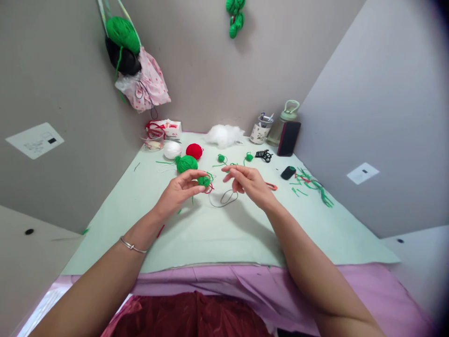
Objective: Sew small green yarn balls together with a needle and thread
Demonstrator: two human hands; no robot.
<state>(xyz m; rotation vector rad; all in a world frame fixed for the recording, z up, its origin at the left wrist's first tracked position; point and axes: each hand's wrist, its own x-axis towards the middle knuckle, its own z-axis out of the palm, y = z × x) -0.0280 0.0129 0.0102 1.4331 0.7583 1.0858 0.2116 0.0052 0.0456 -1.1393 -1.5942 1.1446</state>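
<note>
Between the thumb and fingers of my left hand is a small green crocheted ball, with a bit of red yarn hanging by it. My right hand hovers a short way to its right, fingers bent and fingertips close together. Whatever they pinch, if anything, is too small to make out. Just behind my left hand lies a larger green yarn ball. A dark cord loop rests on the table below and between the hands.
White and red yarn balls, white stuffing and two small green balls lie farther back. Black scissors, a phone, a bottle and a pen cup stand or lie right. Green yarn scraps spread at far right.
</note>
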